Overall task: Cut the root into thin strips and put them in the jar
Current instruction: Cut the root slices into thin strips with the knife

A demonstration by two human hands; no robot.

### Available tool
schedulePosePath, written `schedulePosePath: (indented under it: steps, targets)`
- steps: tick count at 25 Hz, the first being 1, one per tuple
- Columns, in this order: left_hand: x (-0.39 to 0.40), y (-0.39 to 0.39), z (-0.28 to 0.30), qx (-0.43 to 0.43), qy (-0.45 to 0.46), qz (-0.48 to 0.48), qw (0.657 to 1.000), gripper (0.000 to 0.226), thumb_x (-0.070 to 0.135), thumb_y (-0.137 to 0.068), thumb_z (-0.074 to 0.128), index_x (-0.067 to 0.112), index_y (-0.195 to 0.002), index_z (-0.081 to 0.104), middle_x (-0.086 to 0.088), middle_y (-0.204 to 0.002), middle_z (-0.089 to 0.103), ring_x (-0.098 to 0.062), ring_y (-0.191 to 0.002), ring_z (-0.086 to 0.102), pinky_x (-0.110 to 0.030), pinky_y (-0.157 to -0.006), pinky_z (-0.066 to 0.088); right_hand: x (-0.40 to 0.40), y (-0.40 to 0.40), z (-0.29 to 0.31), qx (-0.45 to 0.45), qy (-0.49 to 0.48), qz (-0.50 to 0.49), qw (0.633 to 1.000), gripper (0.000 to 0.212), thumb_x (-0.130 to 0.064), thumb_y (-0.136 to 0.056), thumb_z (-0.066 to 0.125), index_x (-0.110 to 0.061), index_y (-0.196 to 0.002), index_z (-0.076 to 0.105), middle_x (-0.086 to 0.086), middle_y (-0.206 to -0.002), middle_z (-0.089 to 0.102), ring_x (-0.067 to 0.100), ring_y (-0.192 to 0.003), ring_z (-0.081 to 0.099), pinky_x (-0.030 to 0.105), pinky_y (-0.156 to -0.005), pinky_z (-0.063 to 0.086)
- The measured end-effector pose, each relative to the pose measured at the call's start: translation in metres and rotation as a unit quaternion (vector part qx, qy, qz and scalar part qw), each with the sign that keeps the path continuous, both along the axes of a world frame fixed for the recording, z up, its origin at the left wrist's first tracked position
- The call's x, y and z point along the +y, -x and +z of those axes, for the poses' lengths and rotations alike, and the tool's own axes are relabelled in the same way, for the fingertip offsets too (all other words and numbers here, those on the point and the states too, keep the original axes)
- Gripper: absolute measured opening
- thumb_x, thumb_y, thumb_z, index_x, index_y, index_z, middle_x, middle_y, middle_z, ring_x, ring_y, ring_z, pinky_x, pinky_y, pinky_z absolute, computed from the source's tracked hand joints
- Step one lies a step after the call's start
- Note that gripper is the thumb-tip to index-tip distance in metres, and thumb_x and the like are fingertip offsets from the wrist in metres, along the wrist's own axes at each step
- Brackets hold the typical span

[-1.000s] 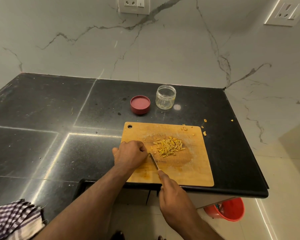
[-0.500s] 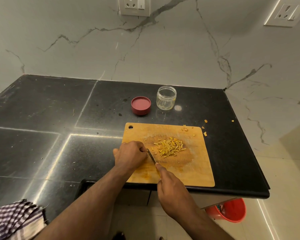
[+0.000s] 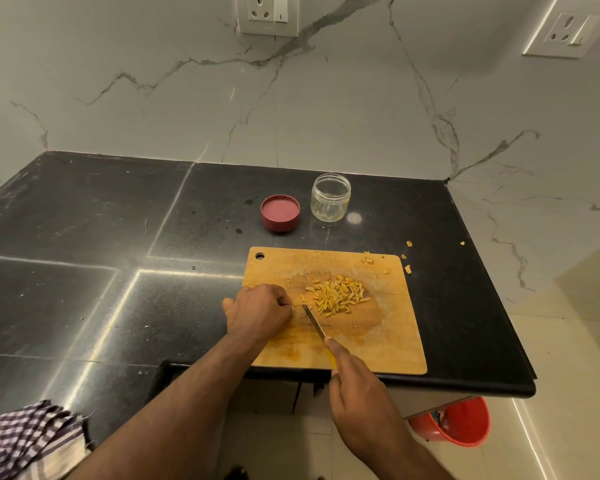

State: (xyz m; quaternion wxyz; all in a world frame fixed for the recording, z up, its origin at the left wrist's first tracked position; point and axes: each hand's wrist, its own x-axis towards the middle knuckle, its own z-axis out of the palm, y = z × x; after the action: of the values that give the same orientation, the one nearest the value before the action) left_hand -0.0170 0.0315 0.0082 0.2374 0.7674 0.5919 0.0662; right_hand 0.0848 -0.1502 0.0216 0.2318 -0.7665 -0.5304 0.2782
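1. Left hand (image 3: 258, 311) sits on the board (image 3: 400, 355), fingers curled under; judged to be pinning what's left of the root against the blade, but the root itself is hidden under the knuckles, so can't tell what the grip holds.
2. Right hand (image 3: 357, 393) is closed round the knife (image 3: 314, 322) handle, forefinger along the top for control; blade slants toward the left fingertips w/ its tip just beside them, so each cut comes off thin.
3. Strips (image 3: 338, 296) lie heaped mid-board, just right of the blade; prob. pushed aside to keep the cutting spot free; one strip sits alone near the knife tip.
4. Jar (image 3: 330, 197) stands open on the bench (image 3: 84, 237) behind the board, no strips inside that I can see; lid (image 3: 280, 213) lies beside it, inner face up; both near for filling, yet off the board.
5. A few scraps (image 3: 408, 269) lie by the board's far right corner and on the bench there; likely trimmings.
6. Judgement: cutting nearly done, transfer to jar not yet begun.
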Motion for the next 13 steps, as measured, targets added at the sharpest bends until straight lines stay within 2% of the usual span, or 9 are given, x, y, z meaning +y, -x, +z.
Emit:
schedulePosePath:
  steps: [2, 4, 6, 8, 9, 11, 13]
  targets:
    - [0.0, 0.002, 0.001, -0.003, 0.002, -0.004, 1.0, 0.01, 0.037, -0.093, 0.065, 0.037, -0.094, 0.075, 0.022, -0.097, 0.068, -0.01, -0.105, 0.053, -0.04, -0.087, 0.03, 0.002, 0.0, 0.001, 0.019, -0.001, -0.002, 1.0, 0.051, -0.027, -0.105, 0.034, -0.035, -0.153, 0.02, -0.014, -0.143, 0.042, -0.003, -0.108, 0.041, 0.014, -0.092, 0.037]
    - [0.001, 0.005, 0.003, -0.024, 0.002, -0.002, 1.0, 0.015, 0.035, -0.093, 0.064, 0.04, -0.103, 0.074, 0.02, -0.105, 0.069, -0.011, -0.11, 0.053, -0.039, -0.087, 0.031, 0.004, -0.002, 0.0, 0.047, -0.006, -0.024, 0.999, 0.05, -0.025, -0.104, 0.036, -0.036, -0.152, 0.026, -0.015, -0.139, 0.045, -0.005, -0.106, 0.044, 0.012, -0.089, 0.038]
    - [0.001, 0.005, 0.005, -0.05, -0.002, -0.011, 0.999, 0.022, 0.03, -0.094, 0.062, 0.041, -0.109, 0.073, 0.018, -0.109, 0.069, -0.012, -0.113, 0.053, -0.038, -0.086, 0.031, 0.006, -0.006, -0.002, 0.101, -0.011, -0.065, 0.993, 0.046, -0.022, -0.104, 0.04, -0.039, -0.146, 0.036, -0.012, -0.12, 0.058, -0.005, -0.083, 0.052, 0.014, -0.072, 0.042]
    - [-0.001, 0.004, 0.006, -0.072, -0.013, -0.034, 0.997, 0.026, 0.029, -0.095, 0.06, 0.044, -0.112, 0.072, 0.018, -0.112, 0.067, -0.013, -0.114, 0.051, -0.039, -0.087, 0.033, 0.008, -0.007, -0.002, 0.184, -0.009, -0.109, 0.977, 0.042, -0.019, -0.103, 0.043, -0.042, -0.138, 0.046, -0.007, -0.093, 0.061, 0.0, -0.062, 0.049, 0.021, -0.057, 0.04]
    - [-0.003, 0.003, 0.007, -0.081, -0.021, -0.047, 0.995, 0.025, 0.03, -0.096, 0.06, 0.045, -0.113, 0.072, 0.018, -0.112, 0.065, -0.012, -0.113, 0.05, -0.039, -0.088, 0.033, 0.009, -0.008, 0.001, 0.243, -0.012, -0.131, 0.961, 0.041, -0.018, -0.102, 0.043, -0.042, -0.135, 0.05, -0.005, -0.086, 0.058, 0.002, -0.058, 0.045, 0.023, -0.053, 0.038]
    - [-0.006, 0.003, 0.005, -0.083, -0.043, -0.077, 0.993, 0.024, 0.034, -0.097, 0.06, 0.048, -0.113, 0.071, 0.021, -0.113, 0.061, -0.01, -0.112, 0.046, -0.039, -0.087, 0.03, 0.012, -0.008, 0.008, 0.385, -0.017, -0.179, 0.905, 0.042, -0.01, -0.101, 0.042, -0.043, -0.126, 0.054, 0.0, -0.077, 0.052, 0.007, -0.05, 0.037, 0.024, -0.045, 0.029]
    - [-0.008, 0.005, 0.002, -0.064, -0.07, -0.103, 0.99, 0.024, 0.035, -0.098, 0.06, 0.048, -0.115, 0.071, 0.023, -0.117, 0.06, -0.008, -0.112, 0.043, -0.038, -0.089, 0.03, 0.013, -0.011, 0.014, 0.473, -0.03, -0.213, 0.854, 0.044, -0.004, -0.1, 0.041, -0.038, -0.122, 0.057, 0.005, -0.07, 0.046, 0.011, -0.046, 0.026, 0.025, -0.043, 0.019]
